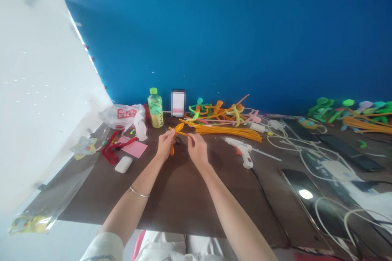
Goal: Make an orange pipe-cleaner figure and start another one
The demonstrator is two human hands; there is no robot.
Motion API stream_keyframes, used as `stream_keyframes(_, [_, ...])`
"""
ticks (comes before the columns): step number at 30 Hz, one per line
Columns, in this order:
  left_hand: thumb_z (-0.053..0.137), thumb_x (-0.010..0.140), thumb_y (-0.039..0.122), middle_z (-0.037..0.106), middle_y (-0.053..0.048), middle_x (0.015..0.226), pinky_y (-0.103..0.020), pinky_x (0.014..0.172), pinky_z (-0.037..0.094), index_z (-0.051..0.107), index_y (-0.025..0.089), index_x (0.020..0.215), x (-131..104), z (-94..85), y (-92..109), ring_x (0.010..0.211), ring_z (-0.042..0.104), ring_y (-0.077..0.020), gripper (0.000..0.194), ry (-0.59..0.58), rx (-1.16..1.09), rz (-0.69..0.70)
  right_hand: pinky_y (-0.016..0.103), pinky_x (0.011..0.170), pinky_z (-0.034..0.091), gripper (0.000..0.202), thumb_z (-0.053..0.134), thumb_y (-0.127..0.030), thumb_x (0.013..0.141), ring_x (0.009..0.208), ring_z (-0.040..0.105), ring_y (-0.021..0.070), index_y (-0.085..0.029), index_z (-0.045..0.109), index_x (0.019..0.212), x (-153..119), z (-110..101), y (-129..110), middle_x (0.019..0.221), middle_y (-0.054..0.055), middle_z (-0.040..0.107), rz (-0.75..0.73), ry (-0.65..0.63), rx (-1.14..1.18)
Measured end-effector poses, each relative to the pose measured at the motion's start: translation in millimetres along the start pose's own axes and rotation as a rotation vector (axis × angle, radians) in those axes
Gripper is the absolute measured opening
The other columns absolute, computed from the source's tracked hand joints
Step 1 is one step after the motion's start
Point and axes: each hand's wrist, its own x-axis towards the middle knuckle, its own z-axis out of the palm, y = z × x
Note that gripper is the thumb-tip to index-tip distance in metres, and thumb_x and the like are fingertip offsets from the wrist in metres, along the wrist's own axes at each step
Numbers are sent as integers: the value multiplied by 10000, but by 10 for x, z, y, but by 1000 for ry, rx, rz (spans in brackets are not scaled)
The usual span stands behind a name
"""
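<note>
My left hand (167, 144) is closed around a bent and looped orange pipe cleaner (179, 127), whose loops stick out above the fingers while ends hang below. My right hand (197, 149) pinches an orange strand that runs across to the left hand. Both hands are raised over the middle of the dark table. Just behind them lies a bundle of straight orange pipe cleaners (228, 132). Black scissor-like handles (177, 140) show partly between the hands.
A white glue gun (243, 151) lies right of my hands, its cord trailing forward. A green-capped bottle (155, 108) and a plastic bag (122, 116) stand back left. Pipe-cleaner figures (219, 108) line the blue wall. Phone (312, 200) and white cables (306, 151) occupy the right.
</note>
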Motion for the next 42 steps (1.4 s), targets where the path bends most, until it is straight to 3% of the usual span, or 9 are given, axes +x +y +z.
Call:
stream_keyframes(3, [600,674,474,396,30,540,-199,409,251,565,124,577,-11,0,3,441,318,-30,365,13,77,24,378,876,412,299,391,-248,829,942,556,210,-213,578,1060,-7,35,3,992,95,614,-11,-20,139])
stream_keyframes(5, [596,674,478,406,29,535,-201,409,265,565,128,571,-20,0,8,439,334,-34,366,20,116,39,368,844,434,293,444,-288,813,921,563,211,-223,576,1066,-16,51,-13,987,88,617,17,-15,198])
stream_keyframes(8, [596,677,463,432,23,550,-206,418,287,576,132,579,-34,8,17,449,355,-40,346,10,153,63,343,768,457,266,519,-357,782,837,577,206,-241,608,1004,-23,46,-50,944,72,631,63,-6,233])
stream_keyframes(12, [593,697,423,432,16,580,-211,448,305,570,133,555,-61,38,31,488,361,-48,324,-44,175,103,356,802,429,179,539,-365,776,794,575,208,-243,659,825,-15,16,-92,827,61,654,51,12,186])
stream_keyframes(15, [597,704,400,415,18,588,-207,448,299,568,132,555,-83,65,37,497,357,-46,308,-73,161,106,351,788,439,173,545,-362,770,792,581,205,-240,662,806,-17,18,-107,824,59,658,89,39,250])
stream_keyframes(22, [615,692,411,327,47,522,-178,398,254,498,125,544,-97,137,11,439,303,-22,343,-97,-97,-53,303,689,451,187,535,-360,778,687,578,174,-242,674,821,-23,24,-123,759,42,645,103,7,269])
stream_keyframes(27, [628,682,415,324,60,475,-152,376,247,448,129,548,-78,172,13,415,294,-17,364,-33,-262,-160,271,662,449,194,526,-349,787,682,586,158,-232,681,795,-5,-19,-154,729,34,642,53,6,170])
stream_keyframes(36, [663,645,420,370,57,495,-129,345,206,477,118,594,-65,174,33,394,258,-1,359,-7,-286,-249,245,625,450,164,515,-292,806,645,574,133,-203,652,805,-11,-1,-139,729,28,637,-32,56,131])
stream_keyframes(42, [638,656,464,299,71,453,-132,335,197,486,113,577,-59,154,23,379,241,-4,390,-31,-247,-257,247,643,459,145,495,-250,818,683,582,137,-196,628,798,-3,-19,-150,767,42,639,-110,74,159])
